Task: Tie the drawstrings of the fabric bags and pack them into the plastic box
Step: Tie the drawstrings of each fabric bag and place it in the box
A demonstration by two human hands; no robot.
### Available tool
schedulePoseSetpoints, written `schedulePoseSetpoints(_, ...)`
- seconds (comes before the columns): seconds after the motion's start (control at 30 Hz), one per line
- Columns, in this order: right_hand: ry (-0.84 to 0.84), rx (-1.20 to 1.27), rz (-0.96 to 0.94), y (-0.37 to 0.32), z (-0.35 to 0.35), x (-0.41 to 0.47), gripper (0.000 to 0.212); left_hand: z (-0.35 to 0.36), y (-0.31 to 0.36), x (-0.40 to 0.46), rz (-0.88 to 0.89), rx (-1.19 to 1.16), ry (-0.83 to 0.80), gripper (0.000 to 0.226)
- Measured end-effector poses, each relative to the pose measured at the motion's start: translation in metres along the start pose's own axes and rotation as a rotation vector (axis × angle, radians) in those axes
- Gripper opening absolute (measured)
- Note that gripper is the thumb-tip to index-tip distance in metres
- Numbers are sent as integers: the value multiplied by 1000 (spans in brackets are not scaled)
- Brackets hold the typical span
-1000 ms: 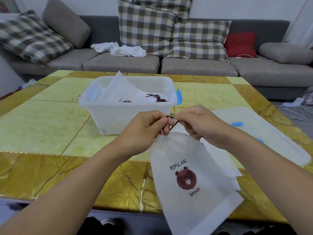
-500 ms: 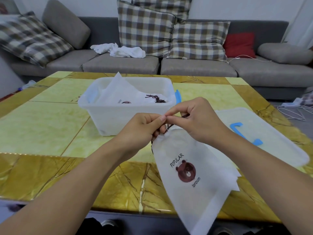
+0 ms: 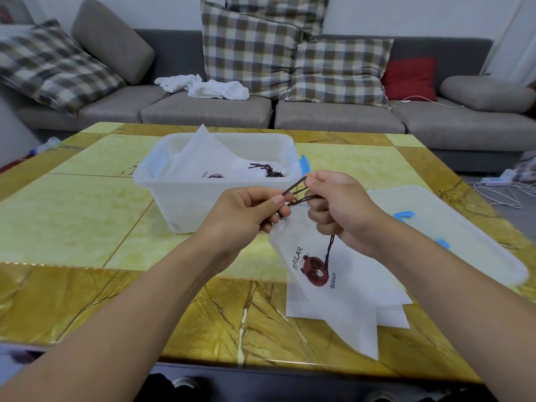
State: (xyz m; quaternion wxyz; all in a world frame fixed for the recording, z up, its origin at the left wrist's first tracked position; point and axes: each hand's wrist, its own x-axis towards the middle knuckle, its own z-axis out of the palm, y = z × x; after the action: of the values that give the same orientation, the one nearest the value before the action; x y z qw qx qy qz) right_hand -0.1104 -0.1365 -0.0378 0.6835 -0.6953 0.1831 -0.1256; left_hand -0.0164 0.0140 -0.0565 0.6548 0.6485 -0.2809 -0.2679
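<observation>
A white fabric bag (image 3: 327, 291) with a brown bear print hangs from both my hands above the table's front edge. Its dark brown drawstring (image 3: 298, 195) runs in loops between my fingers. My left hand (image 3: 249, 211) pinches one end of the string at the bag's mouth. My right hand (image 3: 339, 204) pinches the other strands a little higher, and one loose end dangles below it over the bear print. Behind my hands stands the clear plastic box (image 3: 179, 198), with white bags and a knotted dark string (image 3: 268, 171) inside.
More flat white bags (image 3: 394, 311) lie under the held one on the yellow marble table (image 3: 72, 216). The box lid (image 3: 464, 233) with blue clips lies at the right. A grey sofa (image 3: 342, 117) with plaid cushions runs along the far side.
My hands have drawn apart and risen slightly, pulling the drawstring out into visible loops. The bag has swung with its lower end settling toward the right.
</observation>
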Motion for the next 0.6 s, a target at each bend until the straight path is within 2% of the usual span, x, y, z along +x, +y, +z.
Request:
schedulePoseSetpoints(0.1,-11,102,38,-1,0,1,23,0,1,-2,1,1,-31,23)
schedulePoseSetpoints(0.27,12,84,27,-3,1,0,32,-2,4,-3,42,-42,-20,24)
schedulePoseSetpoints(0.37,25,-71,-12,-3,-3,0,25,-7,8,-4,57,-75,-49,16)
schedulePoseSetpoints(0.47,-15,-97,-44,-1,-9,-2,20,-13,11,-5,54,-20,-104,24)
schedulePoseSetpoints(0.6,-85,-144,-72,-8,-15,-7,18,-22,15,-6,33,-1,-98,27)
